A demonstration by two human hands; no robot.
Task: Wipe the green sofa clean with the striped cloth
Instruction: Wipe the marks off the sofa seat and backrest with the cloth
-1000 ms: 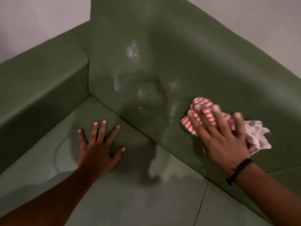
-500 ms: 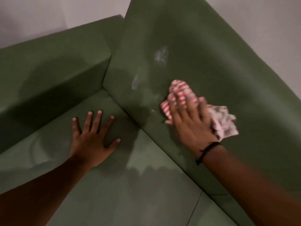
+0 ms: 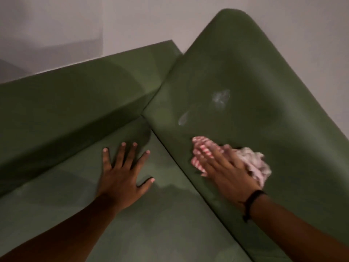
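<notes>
Pale wall [image 3: 188, 21] behind green sofa [image 3: 264, 76]. Left hand [image 3: 122, 174]: open, flat on seat. Right hand [image 3: 224, 171]: fingers extended, pressing striped cloth [image 3: 202, 148] against backrest, below whitish marks [image 3: 220, 97].

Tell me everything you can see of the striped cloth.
The striped cloth is soft fabric, bunched into a wad. The part by the fingertips shows red and white stripes; the crumpled part trailing to the right looks pale pinkish-white. The right hand lies flat over its middle, pressing it against the lower backrest of the green sofa, just above the seat crease. Two whitish smears sit above it, untouched. The cloth is slightly blurred.
</notes>
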